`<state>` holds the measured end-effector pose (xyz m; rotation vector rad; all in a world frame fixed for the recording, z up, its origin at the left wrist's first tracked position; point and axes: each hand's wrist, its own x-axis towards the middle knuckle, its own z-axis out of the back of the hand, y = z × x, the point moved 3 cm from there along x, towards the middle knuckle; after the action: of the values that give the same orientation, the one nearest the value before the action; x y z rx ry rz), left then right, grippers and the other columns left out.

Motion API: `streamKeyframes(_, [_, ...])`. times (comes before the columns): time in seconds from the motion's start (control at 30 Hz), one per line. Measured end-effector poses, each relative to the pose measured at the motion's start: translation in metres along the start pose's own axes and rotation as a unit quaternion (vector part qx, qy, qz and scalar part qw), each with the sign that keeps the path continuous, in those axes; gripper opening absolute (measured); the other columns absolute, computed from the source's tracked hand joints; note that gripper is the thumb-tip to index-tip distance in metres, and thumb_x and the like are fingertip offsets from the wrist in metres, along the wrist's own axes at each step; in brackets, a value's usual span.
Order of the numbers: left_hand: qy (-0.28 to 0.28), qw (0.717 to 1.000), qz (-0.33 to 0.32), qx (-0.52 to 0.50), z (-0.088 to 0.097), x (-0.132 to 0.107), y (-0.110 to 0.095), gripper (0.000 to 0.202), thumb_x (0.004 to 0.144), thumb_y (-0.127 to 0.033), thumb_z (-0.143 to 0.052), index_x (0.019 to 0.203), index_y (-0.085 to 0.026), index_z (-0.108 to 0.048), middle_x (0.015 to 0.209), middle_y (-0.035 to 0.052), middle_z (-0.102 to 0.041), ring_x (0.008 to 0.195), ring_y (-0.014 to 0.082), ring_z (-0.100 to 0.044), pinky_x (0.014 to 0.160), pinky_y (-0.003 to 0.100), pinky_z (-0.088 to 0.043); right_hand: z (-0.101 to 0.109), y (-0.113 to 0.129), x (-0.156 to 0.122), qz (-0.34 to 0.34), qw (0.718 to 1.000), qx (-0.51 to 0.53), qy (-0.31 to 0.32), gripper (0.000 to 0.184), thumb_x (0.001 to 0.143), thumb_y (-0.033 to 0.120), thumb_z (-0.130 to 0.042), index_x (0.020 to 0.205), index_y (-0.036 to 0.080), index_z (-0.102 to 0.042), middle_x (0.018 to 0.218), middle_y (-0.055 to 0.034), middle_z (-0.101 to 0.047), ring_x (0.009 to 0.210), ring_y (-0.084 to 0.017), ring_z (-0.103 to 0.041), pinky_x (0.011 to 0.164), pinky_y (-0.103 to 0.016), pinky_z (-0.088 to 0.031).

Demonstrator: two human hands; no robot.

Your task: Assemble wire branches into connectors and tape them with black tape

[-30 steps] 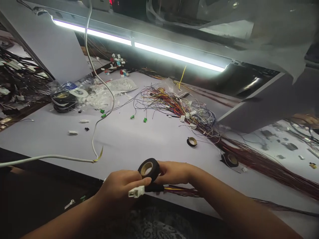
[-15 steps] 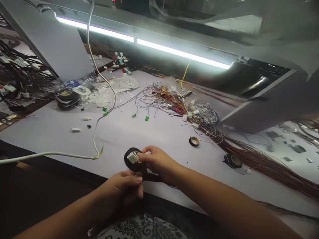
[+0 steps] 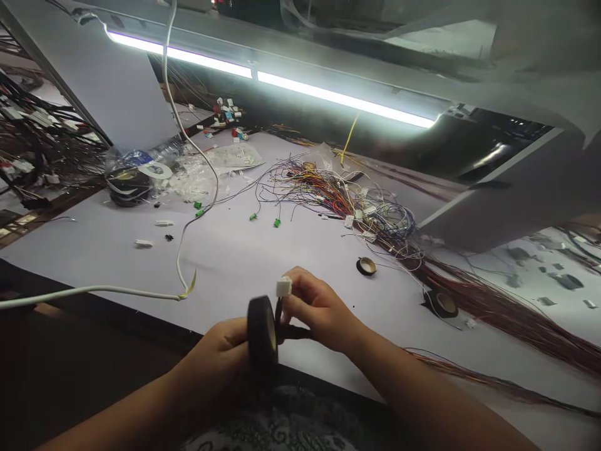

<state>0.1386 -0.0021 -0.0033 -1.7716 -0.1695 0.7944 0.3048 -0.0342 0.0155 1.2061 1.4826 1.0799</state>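
My left hand (image 3: 224, 351) is closed on a roll of black tape (image 3: 261, 332), which stands on edge over the table's front edge. Just right of the roll, my right hand (image 3: 315, 307) pinches a white connector (image 3: 283, 287) by its side, fingers curled. Below the connector a dark taped wire bundle (image 3: 297, 332) passes under the right hand and reaches the tape roll. Where the tape meets the wires is partly hidden by the fingers and the roll.
A heap of coloured wires with connectors (image 3: 340, 194) lies at the back. Two more tape rolls, a small one (image 3: 366, 266) and a larger one (image 3: 444, 304), sit to the right. A white cable (image 3: 174, 257) hangs down on the left, near loose white connectors (image 3: 143, 243). A tube light (image 3: 342, 99) crosses above.
The tape roll has turned from nearly face-on to edge-on and moved slightly down and right, into my left hand. My right hand has shifted right, and the connector now points upward.
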Motion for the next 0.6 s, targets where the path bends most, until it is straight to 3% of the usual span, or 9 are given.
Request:
streamKeyframes(0.1, [-0.003, 0.983, -0.152, 0.104, -0.001, -0.006, -0.006, 0.024, 0.087, -0.036, -0.056, 0.1, -0.025, -0.072, 0.095, 0.0061, -0.068, 0.082, 0.0199, -0.061, 0.076, 0.034, -0.049, 0.001, -0.021, -0.003, -0.09, 0.986, 0.125, -0.056, 0.03, 0.085, 0.046, -0.062, 0.096, 0.019, -0.054, 0.075, 0.0022, -0.054, 0.067, -0.011, -0.055, 0.073, -0.031, -0.048])
streamKeyframes(0.17, [-0.012, 0.973, -0.192, 0.131, 0.002, -0.01, -0.008, 0.025, 0.086, -0.036, -0.057, 0.105, -0.027, -0.07, 0.105, 0.0068, -0.067, 0.092, 0.0225, -0.062, 0.084, 0.038, -0.049, 0.001, -0.024, -0.004, -0.113, 0.983, 0.132, -0.063, 0.034, 0.082, 0.048, -0.066, 0.095, 0.018, -0.054, 0.074, 0.0026, -0.054, 0.066, -0.011, -0.055, 0.073, -0.03, -0.047])
streamKeyframes(0.23, [-0.001, 0.98, -0.159, 0.12, 0.007, -0.011, -0.009, 0.025, 0.087, -0.038, -0.053, 0.096, -0.024, -0.071, 0.103, 0.0077, -0.067, 0.09, 0.0224, -0.061, 0.081, 0.037, -0.05, -0.001, -0.017, -0.004, -0.084, 0.992, 0.093, -0.033, 0.036, 0.081, 0.05, -0.066, 0.092, 0.018, -0.054, 0.075, 0.0019, -0.054, 0.069, -0.012, -0.055, 0.074, -0.031, -0.046])
streamKeyframes(0.3, [0.028, 0.993, -0.081, 0.084, 0.011, -0.01, -0.008, 0.03, 0.09, -0.042, -0.047, 0.086, -0.02, -0.067, 0.093, 0.0072, -0.065, 0.08, 0.0198, -0.061, 0.071, 0.033, -0.051, -0.005, -0.006, -0.003, -0.035, 0.999, 0.034, -0.002, 0.033, 0.084, 0.049, -0.064, 0.09, 0.018, -0.054, 0.078, 0.0009, -0.055, 0.074, -0.013, -0.054, 0.076, -0.031, -0.045])
streamKeyframes(0.4, [0.069, 0.995, 0.023, 0.068, 0.015, -0.003, -0.005, 0.022, 0.083, -0.04, -0.058, 0.088, -0.02, -0.06, 0.078, 0.0017, -0.061, 0.063, 0.0148, -0.056, 0.056, 0.026, -0.046, -0.012, 0.005, -0.003, 0.011, 0.998, -0.067, 0.003, 0.025, 0.09, 0.044, -0.056, 0.088, 0.019, -0.054, 0.083, -0.0004, -0.055, 0.077, -0.013, -0.051, 0.075, -0.03, -0.044])
streamKeyframes(0.5, [0.032, 0.98, -0.011, 0.195, 0.016, 0.006, -0.005, 0.028, 0.072, -0.029, -0.069, 0.098, -0.022, -0.062, 0.081, 0.0009, -0.065, 0.065, 0.0153, -0.057, 0.055, 0.024, -0.041, -0.019, 0.012, -0.007, 0.07, 0.985, -0.156, 0.0, 0.018, 0.093, 0.036, -0.052, 0.087, 0.02, -0.055, 0.088, -0.0022, -0.056, 0.079, -0.014, -0.052, 0.076, -0.031, -0.045])
streamKeyframes(0.6, [-0.029, 0.942, -0.075, 0.325, 0.013, 0.009, -0.006, 0.015, 0.076, -0.027, -0.064, 0.09, -0.024, -0.068, 0.073, -0.0006, -0.065, 0.064, 0.0156, -0.055, 0.055, 0.024, -0.036, -0.015, 0.018, -0.013, 0.136, 0.971, -0.192, 0.037, 0.01, 0.092, 0.029, -0.053, 0.088, 0.021, -0.056, 0.091, -0.0028, -0.057, 0.083, -0.014, -0.054, 0.079, -0.032, -0.046])
